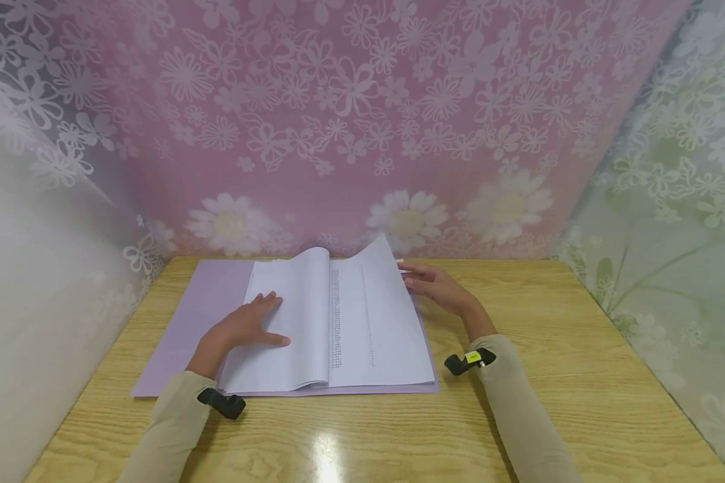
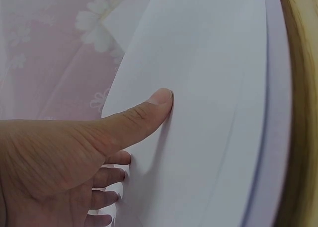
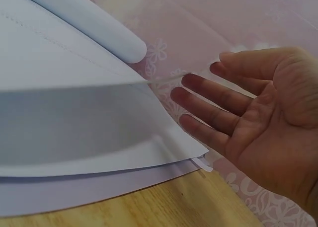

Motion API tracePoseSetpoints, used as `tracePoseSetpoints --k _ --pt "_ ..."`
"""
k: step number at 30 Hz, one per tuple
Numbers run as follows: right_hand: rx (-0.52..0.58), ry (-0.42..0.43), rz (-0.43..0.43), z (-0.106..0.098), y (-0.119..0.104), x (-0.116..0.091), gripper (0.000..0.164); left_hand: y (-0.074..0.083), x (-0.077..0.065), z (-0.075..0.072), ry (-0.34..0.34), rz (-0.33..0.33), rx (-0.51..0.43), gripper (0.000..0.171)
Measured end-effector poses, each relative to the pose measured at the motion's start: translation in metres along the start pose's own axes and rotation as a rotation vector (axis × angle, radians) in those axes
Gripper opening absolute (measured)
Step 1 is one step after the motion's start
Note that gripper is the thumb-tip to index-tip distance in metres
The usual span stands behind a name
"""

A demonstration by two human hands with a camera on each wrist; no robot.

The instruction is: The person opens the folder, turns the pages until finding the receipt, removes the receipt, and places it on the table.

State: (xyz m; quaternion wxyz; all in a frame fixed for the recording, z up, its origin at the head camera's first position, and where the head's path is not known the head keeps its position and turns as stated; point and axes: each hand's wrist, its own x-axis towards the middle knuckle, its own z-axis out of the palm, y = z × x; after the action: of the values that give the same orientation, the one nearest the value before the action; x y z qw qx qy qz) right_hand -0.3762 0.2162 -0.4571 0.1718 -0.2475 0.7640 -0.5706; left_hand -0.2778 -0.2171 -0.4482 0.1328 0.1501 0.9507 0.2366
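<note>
A lilac folder lies spread on the table with white printed pages bound inside. My left hand rests on the turned left-hand pages, fingers spread; in the left wrist view the thumb of that left hand lies on blank white paper. At the far right edge, my right hand pinches a sheet between thumb and forefinger. Its top corner stands raised. In the right wrist view, the other fingers of the right hand extend below the lifted sheet.
The wooden table runs up to a pink flowered curtain behind the folder. Pale flowered sheeting borders the right side, and a whitish panel the left. Each wrist wears a black camera mount.
</note>
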Motion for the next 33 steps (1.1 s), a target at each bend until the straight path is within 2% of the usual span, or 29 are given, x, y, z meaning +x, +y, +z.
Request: tracePoseSetpoints --k 5,12,19,33 --pt "0.029 -0.044 -0.015 0.0 0.0 0.0 0.054 -0.002 0.001 0.0 -0.005 -0.005 0.0 0.103" --pt "0.068 -0.098 0.0 0.003 0.002 0.003 0.066 -0.001 0.001 0.0 -0.009 -0.014 -0.019 0.103" --pt "0.061 -0.133 0.008 0.009 0.002 0.006 0.072 -0.001 0.001 0.0 -0.009 -0.015 -0.026 0.104" --pt "0.057 -0.189 -0.036 0.025 -0.003 0.01 0.086 -0.002 0.002 0.0 -0.014 -0.021 -0.027 0.104"
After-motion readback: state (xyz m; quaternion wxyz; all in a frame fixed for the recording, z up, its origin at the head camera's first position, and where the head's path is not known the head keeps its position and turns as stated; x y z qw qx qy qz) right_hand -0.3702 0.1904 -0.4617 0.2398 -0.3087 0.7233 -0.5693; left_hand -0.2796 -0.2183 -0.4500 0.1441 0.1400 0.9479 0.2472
